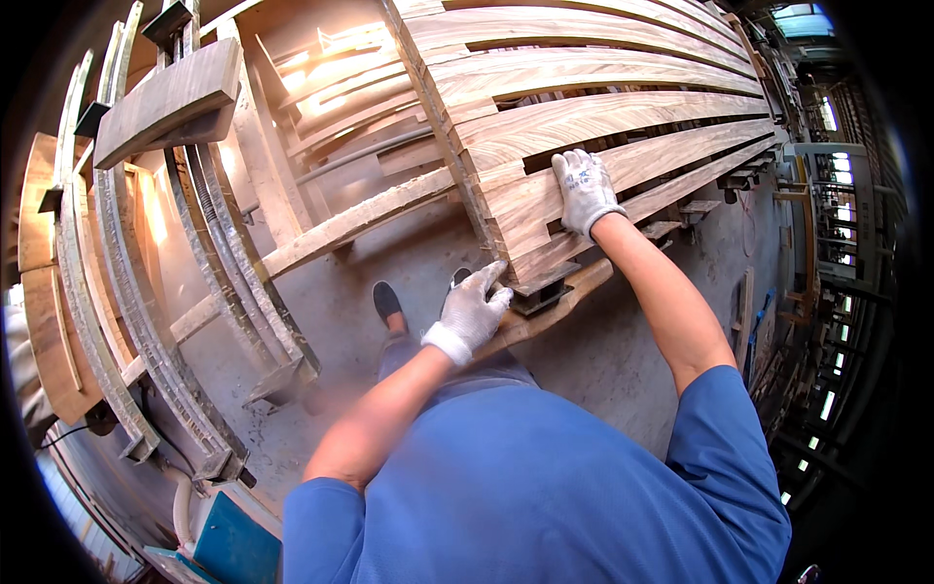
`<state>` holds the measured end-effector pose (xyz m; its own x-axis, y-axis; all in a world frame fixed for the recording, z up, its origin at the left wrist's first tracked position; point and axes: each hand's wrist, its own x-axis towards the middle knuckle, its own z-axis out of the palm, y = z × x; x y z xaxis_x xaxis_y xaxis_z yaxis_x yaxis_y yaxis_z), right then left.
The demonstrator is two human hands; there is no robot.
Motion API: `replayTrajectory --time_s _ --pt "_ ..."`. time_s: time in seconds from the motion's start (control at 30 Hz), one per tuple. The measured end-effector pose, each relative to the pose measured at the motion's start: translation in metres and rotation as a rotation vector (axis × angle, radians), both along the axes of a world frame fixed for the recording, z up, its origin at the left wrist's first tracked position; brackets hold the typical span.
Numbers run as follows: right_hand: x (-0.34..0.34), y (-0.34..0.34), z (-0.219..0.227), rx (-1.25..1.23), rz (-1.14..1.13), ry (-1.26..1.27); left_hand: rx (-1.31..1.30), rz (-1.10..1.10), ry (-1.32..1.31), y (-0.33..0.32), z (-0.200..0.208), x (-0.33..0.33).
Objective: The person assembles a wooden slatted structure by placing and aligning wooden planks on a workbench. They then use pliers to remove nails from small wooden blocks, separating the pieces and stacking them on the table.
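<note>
A large slatted panel of pale wood (pixel 613 122) stretches from the middle toward the upper right, with long gaps between its slats. My right hand (pixel 586 190), in a white work glove, lies over one of the nearer slats. Its fingers bend over the slat's far edge into the gap. At the panel's near left corner is my left hand (pixel 474 310), also gloved, with bent fingers against the corner edge. What its fingertips press on is partly hidden. Under that corner sit a dark block (pixel 540 298) and a curved wooden piece (pixel 555 313).
Long metal clamp bars (pixel 146 321) stand on the left, with a thick curved board (pixel 170 102) across them. A wooden beam (pixel 365 219) runs between them and the panel. My shoe (pixel 387 298) is on the concrete floor (pixel 331 360). A blue panel (pixel 236 540) stands at lower left.
</note>
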<state>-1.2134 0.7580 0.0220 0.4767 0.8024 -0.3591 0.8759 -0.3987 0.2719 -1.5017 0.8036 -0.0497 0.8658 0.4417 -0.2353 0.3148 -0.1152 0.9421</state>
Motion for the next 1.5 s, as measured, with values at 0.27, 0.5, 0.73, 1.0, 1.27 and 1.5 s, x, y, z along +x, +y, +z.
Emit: replayTrajectory --time_s 0.27,0.5,0.73,1.0,1.27,1.5 --pt "-0.002 -0.001 0.001 -0.013 0.005 -0.017 -0.128 -0.02 0.131 0.0 0.019 0.007" --pt "-0.002 0.002 0.003 -0.017 -0.009 0.001 -0.05 -0.002 0.019 -0.005 0.001 -0.007" --pt "-0.003 0.001 0.002 -0.003 -0.008 -0.012 -0.097 0.017 0.034 -0.006 0.015 0.0" --pt "-0.002 -0.006 -0.004 0.061 0.079 -0.076 -0.043 -0.021 -0.006 -0.006 0.015 -0.009" --pt "-0.002 -0.003 0.001 0.04 0.046 -0.032 -0.004 -0.168 0.034 0.001 0.021 -0.016" --pt "-0.002 -0.004 0.0 0.06 0.051 -0.041 0.096 -0.187 0.0 -0.001 0.011 -0.015"
